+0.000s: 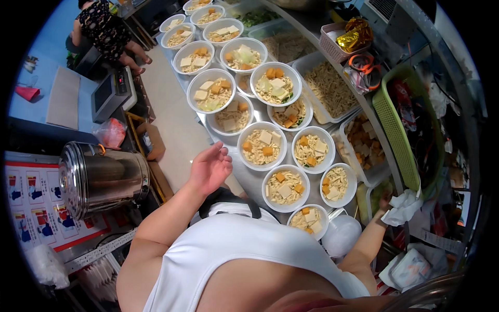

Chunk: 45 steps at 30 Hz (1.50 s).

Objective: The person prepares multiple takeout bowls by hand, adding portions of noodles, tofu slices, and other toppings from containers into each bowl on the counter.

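My left hand (pixel 212 169) is raised beside the steel counter, palm up, its fingers loosely curled around nothing. Nearest to it stands a round plastic bowl (pixel 262 146) of noodle-like strips with pale and orange cubes. Several similar bowls run along the counter, some stacked on others; an upper one (pixel 276 84) also holds pale green leaf pieces. My right hand (pixel 385 201) reaches to a clear tub of pale green pieces (pixel 380 195) at the right. Its fingers are mostly hidden, so I cannot tell whether they grip anything.
Tubs of shredded strips (pixel 331 85) and cubes (pixel 364 142) line the counter. White crumpled paper (pixel 403 206) hangs beside my right forearm. A green basket (pixel 397 128) and orange-handled scissors (pixel 364 68) are on the shelf. Left are a steel pot (pixel 105 177) and another person (pixel 103 29).
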Tool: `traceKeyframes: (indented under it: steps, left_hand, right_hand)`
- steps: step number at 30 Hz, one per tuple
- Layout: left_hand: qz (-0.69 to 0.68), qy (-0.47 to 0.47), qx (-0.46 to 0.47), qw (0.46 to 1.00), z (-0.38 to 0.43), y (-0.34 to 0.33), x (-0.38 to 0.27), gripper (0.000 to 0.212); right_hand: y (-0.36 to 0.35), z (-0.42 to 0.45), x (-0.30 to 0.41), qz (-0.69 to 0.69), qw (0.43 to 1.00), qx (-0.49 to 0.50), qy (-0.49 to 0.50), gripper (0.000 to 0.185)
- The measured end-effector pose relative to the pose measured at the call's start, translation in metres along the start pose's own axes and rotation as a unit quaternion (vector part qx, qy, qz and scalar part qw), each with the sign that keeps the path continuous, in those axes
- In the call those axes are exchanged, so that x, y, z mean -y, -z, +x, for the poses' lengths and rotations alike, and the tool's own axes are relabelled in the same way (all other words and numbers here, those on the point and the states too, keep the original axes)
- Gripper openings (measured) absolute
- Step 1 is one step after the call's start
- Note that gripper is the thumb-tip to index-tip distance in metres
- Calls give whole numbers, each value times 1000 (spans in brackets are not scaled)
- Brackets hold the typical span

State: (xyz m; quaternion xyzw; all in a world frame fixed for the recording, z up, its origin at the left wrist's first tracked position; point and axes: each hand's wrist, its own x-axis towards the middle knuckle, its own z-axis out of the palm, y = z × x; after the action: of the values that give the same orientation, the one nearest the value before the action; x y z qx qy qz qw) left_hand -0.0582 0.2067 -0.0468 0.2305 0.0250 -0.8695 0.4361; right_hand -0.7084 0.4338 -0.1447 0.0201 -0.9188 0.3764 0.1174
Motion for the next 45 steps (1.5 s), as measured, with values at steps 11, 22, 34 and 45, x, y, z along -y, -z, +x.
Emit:
traceKeyframes:
  steps: [11,22,34,45]
  left_hand:
    - [-26,98,63,993,39,-5,-22,21]
    - [-119,235,266,927,124,-51,-108,44]
    - [-17,145,79,986,220,-59,-346,36]
    - [52,196,16,979,263,-40,-402,29]
  right_hand:
    - [31,-191,115,497,606,502,-365,18]
    - [-34,-503,431,417,606,677,15,22]
    - [-162,-654,583,216,743,402,490,18]
    - [-202,-637,588,361,684,634,22,25]
